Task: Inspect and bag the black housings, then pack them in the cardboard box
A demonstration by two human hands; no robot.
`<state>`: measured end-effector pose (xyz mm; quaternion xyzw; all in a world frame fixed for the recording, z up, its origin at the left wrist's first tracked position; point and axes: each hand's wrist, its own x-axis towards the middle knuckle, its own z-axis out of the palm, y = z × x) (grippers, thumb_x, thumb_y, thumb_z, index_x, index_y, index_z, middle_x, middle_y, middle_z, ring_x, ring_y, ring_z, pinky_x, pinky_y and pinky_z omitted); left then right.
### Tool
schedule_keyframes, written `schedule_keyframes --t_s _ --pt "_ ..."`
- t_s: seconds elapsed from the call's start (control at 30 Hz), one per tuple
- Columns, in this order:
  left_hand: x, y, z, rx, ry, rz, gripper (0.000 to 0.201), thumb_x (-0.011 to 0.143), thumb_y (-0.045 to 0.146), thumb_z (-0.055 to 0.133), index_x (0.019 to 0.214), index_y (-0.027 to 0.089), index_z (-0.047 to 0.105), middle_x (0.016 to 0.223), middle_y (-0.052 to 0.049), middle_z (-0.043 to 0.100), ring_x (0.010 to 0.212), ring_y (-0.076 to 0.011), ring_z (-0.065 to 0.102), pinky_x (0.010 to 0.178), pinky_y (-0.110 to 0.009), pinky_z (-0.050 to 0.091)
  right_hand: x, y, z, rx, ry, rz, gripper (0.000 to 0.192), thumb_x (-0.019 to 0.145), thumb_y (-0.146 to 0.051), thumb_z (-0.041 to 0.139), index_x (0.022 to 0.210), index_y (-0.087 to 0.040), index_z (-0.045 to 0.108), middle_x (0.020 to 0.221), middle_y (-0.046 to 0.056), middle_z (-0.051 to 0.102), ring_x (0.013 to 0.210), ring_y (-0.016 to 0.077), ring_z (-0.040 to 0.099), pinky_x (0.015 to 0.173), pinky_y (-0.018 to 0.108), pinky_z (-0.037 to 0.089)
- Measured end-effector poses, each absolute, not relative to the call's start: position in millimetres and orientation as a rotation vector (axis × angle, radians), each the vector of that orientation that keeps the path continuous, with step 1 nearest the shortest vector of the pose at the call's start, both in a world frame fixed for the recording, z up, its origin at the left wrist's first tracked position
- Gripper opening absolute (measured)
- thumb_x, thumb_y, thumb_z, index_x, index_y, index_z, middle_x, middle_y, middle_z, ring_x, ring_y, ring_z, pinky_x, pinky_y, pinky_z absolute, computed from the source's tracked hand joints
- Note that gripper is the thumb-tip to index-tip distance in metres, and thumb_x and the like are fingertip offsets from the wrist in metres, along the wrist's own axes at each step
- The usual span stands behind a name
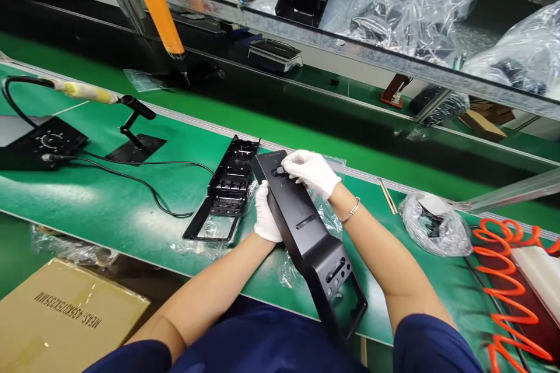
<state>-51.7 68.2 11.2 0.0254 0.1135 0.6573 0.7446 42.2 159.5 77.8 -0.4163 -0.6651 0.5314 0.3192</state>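
The left hand [266,215], in a white glove, is closed around the left edge of a long black panel [306,227], gripping it about midway along. The right hand [311,171], also gloved, lies over the panel's far end with its fingers curled down on a small dark part there; how firmly that grip pinches the part cannot be told. The panel slants from the far end under the right hand down toward the person's body, its near end with a slot and small holes hanging past the edge of the green tabletop [109,210].

Crinkled clear plastic wrap [326,218] lies under the panel. Just left of the panel lies a second black frame [227,189], flat on more wrap, close to the left hand. Farther left of the panel a black cable [144,183] curves across the tabletop to a tool stand [133,140] and a black control box [41,143]. Right of the panel lies a bag of clear plastic [433,224] with dark parts inside, and beyond it an orange coiled hose [507,280]. A cardboard box [65,315] sits below the tabletop, left of the person's arms.
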Motion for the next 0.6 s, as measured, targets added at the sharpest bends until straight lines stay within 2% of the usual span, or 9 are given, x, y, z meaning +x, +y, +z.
schedule_keyframes --t_s 0.13,0.23,0.4,0.5,0.6 --pt "-61 70 10 0.125 0.265 1.371 0.061 0.088 0.067 0.054 0.122 0.02 0.07 0.117 -0.013 0.076 0.108 -0.0311 0.073 0.098 -0.048 0.058 60 160 79 -1.152 -1.654 1.402 0.023 0.074 -0.039 0.075 0.085 -0.022 0.066 0.082 0.0 0.069 0.065 0.0121 0.061 0.053 0.022 0.05" --pt "-63 68 12 0.163 0.341 1.316 0.07 0.085 0.074 0.048 0.12 0.018 0.072 0.116 -0.015 0.076 0.106 -0.0326 0.073 0.095 -0.047 0.06 99 164 70 -1.239 -1.607 1.291 0.027 0.075 -0.042 0.075 0.089 -0.02 0.067 0.091 0.002 0.072 0.069 0.0122 0.064 0.059 0.023 0.054" --pt "-58 57 25 0.257 0.397 1.414 0.067 0.072 0.071 0.066 0.113 0.019 0.073 0.109 -0.013 0.078 0.098 -0.0331 0.074 0.089 -0.049 0.063 218 154 43 -1.731 -1.506 0.796 0.026 0.089 -0.037 0.058 0.106 -0.02 0.067 0.098 0.005 0.075 0.077 0.0143 0.068 0.071 0.026 0.058" --pt "-57 56 32 0.284 0.451 1.437 0.066 0.073 0.07 0.068 0.119 0.023 0.071 0.112 -0.011 0.078 0.103 -0.0339 0.073 0.085 -0.049 0.065 303 123 36 -2.096 -1.308 0.394 0.035 0.096 -0.029 0.041 0.119 -0.017 0.065 0.118 0.011 0.074 0.099 0.0185 0.07 0.088 0.031 0.059" --pt "-56 55 36 0.314 0.45 1.457 0.063 0.072 0.068 0.072 0.121 0.028 0.07 0.111 -0.006 0.077 0.102 -0.0325 0.073 0.08 -0.046 0.066 363 82 36 -2.357 -1.175 0.092 0.043 0.098 -0.022 0.031 0.121 -0.012 0.067 0.131 0.018 0.069 0.12 0.0247 0.065 0.106 0.039 0.051"
